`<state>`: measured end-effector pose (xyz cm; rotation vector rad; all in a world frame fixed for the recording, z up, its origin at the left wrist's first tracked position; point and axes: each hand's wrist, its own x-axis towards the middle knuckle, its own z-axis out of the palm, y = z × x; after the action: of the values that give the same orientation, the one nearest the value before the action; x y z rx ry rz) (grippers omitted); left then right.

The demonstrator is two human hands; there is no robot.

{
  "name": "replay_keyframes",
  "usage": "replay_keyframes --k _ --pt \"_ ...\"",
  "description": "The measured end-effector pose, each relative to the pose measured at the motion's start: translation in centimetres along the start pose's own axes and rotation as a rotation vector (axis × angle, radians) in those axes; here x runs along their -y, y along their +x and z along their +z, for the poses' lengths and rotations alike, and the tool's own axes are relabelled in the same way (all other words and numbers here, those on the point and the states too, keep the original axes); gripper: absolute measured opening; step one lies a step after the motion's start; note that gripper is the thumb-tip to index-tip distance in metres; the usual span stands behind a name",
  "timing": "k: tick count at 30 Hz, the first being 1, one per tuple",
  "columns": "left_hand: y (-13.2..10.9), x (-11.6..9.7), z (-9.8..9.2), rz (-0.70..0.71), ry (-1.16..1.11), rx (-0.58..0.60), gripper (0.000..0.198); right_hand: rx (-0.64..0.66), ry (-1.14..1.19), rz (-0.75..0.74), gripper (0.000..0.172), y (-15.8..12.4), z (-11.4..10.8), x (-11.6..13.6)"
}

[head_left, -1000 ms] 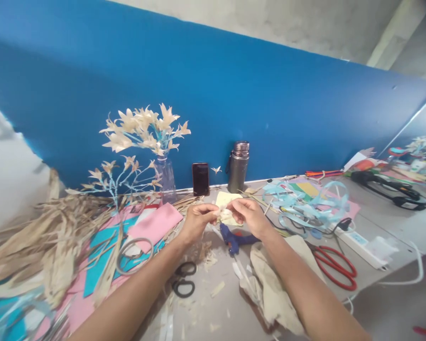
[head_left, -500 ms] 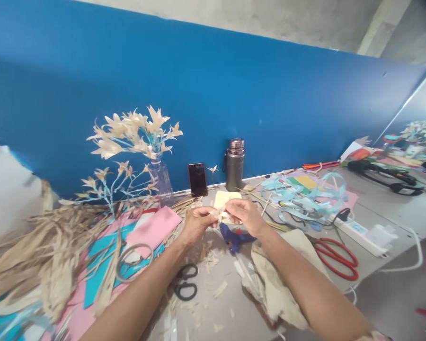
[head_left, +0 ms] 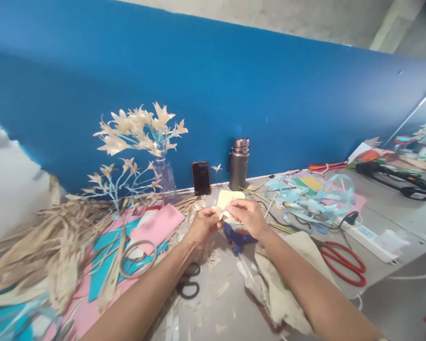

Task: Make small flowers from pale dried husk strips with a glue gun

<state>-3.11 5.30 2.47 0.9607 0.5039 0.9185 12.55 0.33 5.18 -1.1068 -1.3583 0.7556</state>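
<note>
My left hand and my right hand meet over the middle of the table, fingertips pinched. Between them is a small cream petal-like piece of dried husk, partly hidden by the fingers. Right behind it sits a pale yellow pad. A dark blue glue gun lies just below the hands. Black-handled scissors rest by my left forearm, partly covered by it. Cream husk flowers on light-blue stems stand in a clear bottle at the back left.
Dried husks and coloured sheets cover the left side. A phone and a steel flask stand by the blue partition. To the right are a beige cloth, red-handled scissors, blue ribbon and a power strip.
The view has shifted slightly, so things appear a little further right. Both hands keep pinching the husk piece, with a small change in finger position.
</note>
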Motion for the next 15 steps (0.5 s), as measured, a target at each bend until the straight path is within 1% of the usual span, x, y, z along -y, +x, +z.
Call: replay_keyframes --k 3,6,10,12,15 --pt "-0.06 -0.08 0.08 -0.012 -0.027 0.035 0.031 -0.005 0.075 0.006 0.024 0.13 -0.04 -0.07" --pt "0.03 -0.12 -0.11 -0.023 -0.059 0.044 0.031 -0.04 0.197 0.026 0.026 0.42 -0.12 -0.27" --pt "0.18 -0.22 -0.46 -0.022 -0.062 0.039 0.032 -0.059 0.206 0.06 0.029 0.61 -0.1 -0.48" --pt "0.27 -0.35 -0.64 -0.003 -0.038 0.016 0.033 -0.018 0.193 0.075 0.031 0.54 -0.1 -0.55" --pt "0.49 -0.55 -0.9 0.038 0.023 -0.021 0.034 0.086 0.202 0.062 0.037 0.37 -0.22 -0.64"
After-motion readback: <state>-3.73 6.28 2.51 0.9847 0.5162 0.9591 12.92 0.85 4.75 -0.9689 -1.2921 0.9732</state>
